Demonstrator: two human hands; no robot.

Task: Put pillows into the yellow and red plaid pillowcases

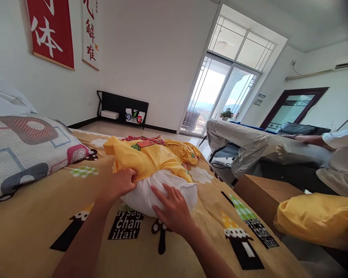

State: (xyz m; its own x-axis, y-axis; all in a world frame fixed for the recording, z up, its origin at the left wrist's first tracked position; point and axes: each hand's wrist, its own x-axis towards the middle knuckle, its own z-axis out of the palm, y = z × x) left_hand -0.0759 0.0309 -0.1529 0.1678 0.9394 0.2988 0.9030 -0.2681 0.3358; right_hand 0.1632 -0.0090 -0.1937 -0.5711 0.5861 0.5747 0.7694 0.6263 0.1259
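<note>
On the patterned bedspread (92, 251) lies a yellow cloth cover (150, 162) with a carrot print, bunched up and partly over a soft white pillow (168, 181). The near end of the white pillow bulges out from the cover's edge. My left hand (124, 183) is closed, its fingers gripping the left edge of the yellow cover. Resting on top of the white pillow, my right hand (174, 206) has its fingers spread. How far the pillow reaches inside the cover is hidden.
A patterned pillow (31, 150) lies at the left. Red checked cloth (145, 138) shows behind the cover. Beyond the bed's right edge are a cardboard box (266, 193), a yellow bundle (319, 218) and a plastic-covered table (243, 139). Another person's arm (310, 139) reaches over there.
</note>
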